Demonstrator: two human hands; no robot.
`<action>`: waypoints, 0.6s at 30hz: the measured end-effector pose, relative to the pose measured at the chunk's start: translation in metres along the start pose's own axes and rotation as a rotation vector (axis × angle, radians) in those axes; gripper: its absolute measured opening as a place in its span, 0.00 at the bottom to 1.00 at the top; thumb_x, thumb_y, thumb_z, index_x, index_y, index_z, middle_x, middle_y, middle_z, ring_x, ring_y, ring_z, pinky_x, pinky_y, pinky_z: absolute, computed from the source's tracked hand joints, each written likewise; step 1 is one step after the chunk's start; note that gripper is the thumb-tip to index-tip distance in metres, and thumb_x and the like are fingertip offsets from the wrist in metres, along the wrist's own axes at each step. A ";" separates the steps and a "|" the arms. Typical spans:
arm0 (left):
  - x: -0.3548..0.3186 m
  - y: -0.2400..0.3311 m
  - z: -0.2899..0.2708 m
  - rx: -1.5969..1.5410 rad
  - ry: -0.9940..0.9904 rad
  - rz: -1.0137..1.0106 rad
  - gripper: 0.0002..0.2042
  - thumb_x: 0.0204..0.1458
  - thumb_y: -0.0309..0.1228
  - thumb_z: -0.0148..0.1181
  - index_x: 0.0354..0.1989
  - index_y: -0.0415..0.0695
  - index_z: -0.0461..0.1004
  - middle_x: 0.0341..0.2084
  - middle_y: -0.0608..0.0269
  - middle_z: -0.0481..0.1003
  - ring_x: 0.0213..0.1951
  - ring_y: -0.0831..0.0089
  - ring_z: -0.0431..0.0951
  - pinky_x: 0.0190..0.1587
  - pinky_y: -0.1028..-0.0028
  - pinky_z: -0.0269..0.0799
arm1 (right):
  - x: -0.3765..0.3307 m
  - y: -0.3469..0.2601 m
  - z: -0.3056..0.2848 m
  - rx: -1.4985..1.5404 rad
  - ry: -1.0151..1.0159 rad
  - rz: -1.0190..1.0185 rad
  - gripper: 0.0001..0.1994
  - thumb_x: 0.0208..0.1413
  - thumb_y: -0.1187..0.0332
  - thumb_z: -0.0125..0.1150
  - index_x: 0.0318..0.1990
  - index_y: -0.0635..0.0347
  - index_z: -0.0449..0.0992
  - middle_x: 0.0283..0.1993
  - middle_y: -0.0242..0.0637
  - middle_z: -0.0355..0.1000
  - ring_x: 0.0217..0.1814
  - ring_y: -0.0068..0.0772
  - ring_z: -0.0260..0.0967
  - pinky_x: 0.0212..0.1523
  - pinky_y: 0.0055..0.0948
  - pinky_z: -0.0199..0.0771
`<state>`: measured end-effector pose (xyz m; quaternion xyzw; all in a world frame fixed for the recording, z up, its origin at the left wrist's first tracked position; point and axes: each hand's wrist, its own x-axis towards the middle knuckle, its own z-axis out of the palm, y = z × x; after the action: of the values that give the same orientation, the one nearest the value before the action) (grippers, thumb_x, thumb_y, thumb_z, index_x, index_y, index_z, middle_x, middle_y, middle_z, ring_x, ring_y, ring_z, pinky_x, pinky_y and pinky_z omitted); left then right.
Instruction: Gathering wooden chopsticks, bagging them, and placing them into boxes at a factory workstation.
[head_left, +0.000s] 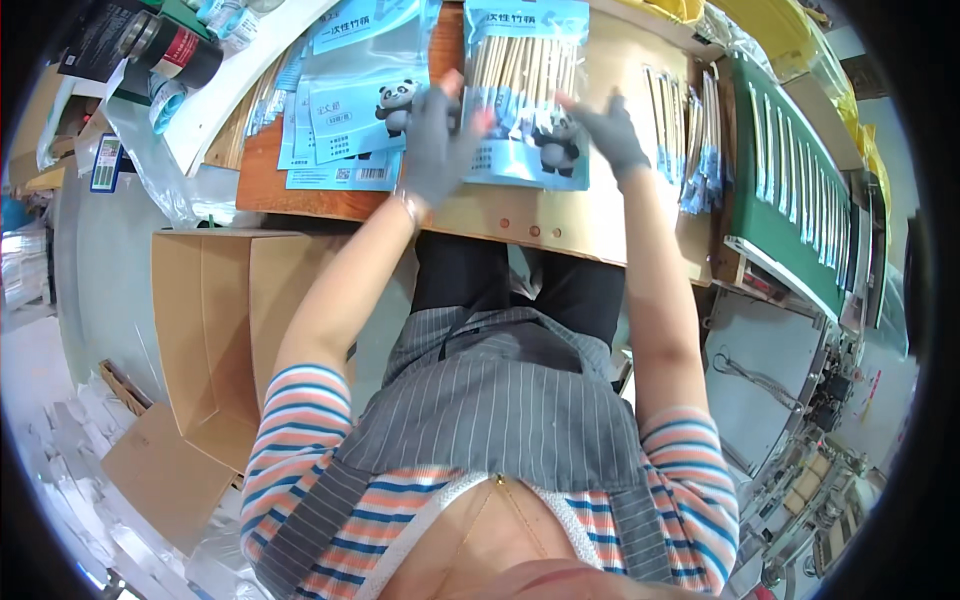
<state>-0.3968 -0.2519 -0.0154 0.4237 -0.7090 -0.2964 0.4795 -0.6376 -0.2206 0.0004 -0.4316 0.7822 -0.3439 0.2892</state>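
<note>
Both hands wear grey gloves with exposed fingertips. Left hand: thumb and fingers spread wide, positioned between the stacked flat bags and the filled bag, thumb tip overlapping the filled bag's left edge in this view. Right hand: thumb and fingers likewise wide apart, at the filled bag's right edge, thumb directed toward it. Whether either hand makes contact with the bag cannot be determined.

The filled chopstick bag, clear and blue with a panda print, lies flat between the hands, its bottom end toward the near edge of the table. Light wooden chopsticks in part-blue wrappers are visible inside. Beneath it, a tan sheet covers the table's middle and right, with three reddish spots at its near edge.

Toward the table's left edge, flat blue panda-print bags lie overlapped. Near the right edge lie loose wrapped chopsticks in clusters. Just beyond that edge, a green belt carries a spaced row of wrapped chopsticks.

Below the table's near left corner stands an open-topped cardboard box. A dark thermos flask lies beyond the left edge.
</note>
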 end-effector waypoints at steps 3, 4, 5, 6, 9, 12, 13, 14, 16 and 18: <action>0.048 -0.035 0.031 -0.221 -0.214 -0.713 0.37 0.38 0.50 0.70 0.48 0.28 0.68 0.37 0.48 0.74 0.37 0.65 0.76 0.39 0.68 0.71 | 0.012 -0.007 0.052 0.078 -0.124 0.184 0.43 0.42 0.50 0.69 0.55 0.77 0.57 0.38 0.51 0.72 0.32 0.39 0.74 0.27 0.29 0.75; 0.050 -0.021 0.034 -0.227 -0.215 -0.713 0.37 0.38 0.50 0.70 0.48 0.28 0.68 0.37 0.48 0.74 0.37 0.65 0.76 0.39 0.68 0.71 | 0.008 -0.006 0.051 0.422 -0.247 0.301 0.36 0.46 0.54 0.67 0.54 0.75 0.61 0.33 0.48 0.73 0.26 0.35 0.73 0.22 0.28 0.73; 0.050 -0.006 0.036 -0.216 -0.258 -0.745 0.38 0.35 0.52 0.72 0.45 0.28 0.69 0.36 0.48 0.76 0.36 0.66 0.77 0.37 0.70 0.72 | 0.007 0.001 0.046 0.416 -0.245 0.302 0.36 0.46 0.54 0.67 0.54 0.75 0.61 0.33 0.48 0.73 0.26 0.35 0.73 0.22 0.28 0.73; 0.045 0.007 0.035 -0.202 -0.294 -0.785 0.39 0.31 0.53 0.73 0.42 0.27 0.71 0.34 0.49 0.77 0.34 0.66 0.78 0.35 0.72 0.73 | -0.001 0.013 0.039 0.558 -0.372 0.331 0.29 0.48 0.57 0.66 0.49 0.72 0.65 0.31 0.45 0.73 0.22 0.33 0.71 0.19 0.28 0.72; -0.014 -0.002 0.014 -0.549 -0.460 -0.811 0.27 0.42 0.49 0.69 0.36 0.32 0.77 0.28 0.55 0.78 0.31 0.70 0.78 0.33 0.73 0.74 | -0.068 0.022 0.030 0.742 -0.552 0.386 0.16 0.51 0.62 0.64 0.42 0.65 0.73 0.29 0.39 0.73 0.18 0.29 0.69 0.14 0.29 0.70; -0.109 0.006 -0.019 -0.147 -0.726 -0.542 0.28 0.44 0.55 0.62 0.34 0.36 0.78 0.25 0.50 0.77 0.26 0.65 0.76 0.33 0.74 0.72 | -0.166 0.031 0.014 0.991 -0.823 0.478 0.26 0.51 0.67 0.60 0.58 0.66 0.63 0.46 0.40 0.72 0.43 0.31 0.72 0.43 0.26 0.74; -0.132 0.029 -0.028 -0.100 -0.754 -0.739 0.36 0.36 0.60 0.66 0.37 0.33 0.74 0.27 0.46 0.76 0.29 0.57 0.77 0.35 0.70 0.71 | -0.192 0.074 0.007 0.895 -0.703 0.602 0.29 0.47 0.64 0.64 0.57 0.65 0.65 0.52 0.37 0.68 0.48 0.32 0.69 0.48 0.32 0.71; -0.152 0.051 -0.039 0.005 -0.680 -0.772 0.44 0.29 0.61 0.69 0.44 0.30 0.70 0.34 0.43 0.75 0.36 0.56 0.77 0.41 0.67 0.71 | -0.221 0.076 0.000 0.869 -0.683 0.635 0.30 0.47 0.64 0.65 0.58 0.65 0.64 0.52 0.37 0.69 0.49 0.32 0.69 0.49 0.30 0.71; -0.194 0.053 -0.043 -0.285 -0.529 -0.847 0.47 0.31 0.56 0.71 0.55 0.30 0.63 0.49 0.45 0.70 0.52 0.60 0.70 0.55 0.68 0.65 | -0.253 0.074 -0.001 0.802 -0.672 0.737 0.32 0.46 0.64 0.65 0.60 0.65 0.61 0.53 0.38 0.68 0.52 0.33 0.69 0.50 0.30 0.71; -0.230 0.031 -0.022 -0.777 -0.366 -0.912 0.43 0.35 0.55 0.69 0.53 0.32 0.65 0.44 0.50 0.71 0.46 0.65 0.73 0.48 0.69 0.69 | -0.245 0.085 -0.006 0.704 -0.779 0.727 0.33 0.46 0.64 0.65 0.60 0.65 0.61 0.53 0.39 0.69 0.52 0.34 0.69 0.51 0.30 0.71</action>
<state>-0.3439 -0.0341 -0.0804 0.4208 -0.3678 -0.7752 0.2945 -0.5701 0.0285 -0.0249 -0.1110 0.5565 -0.2782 0.7750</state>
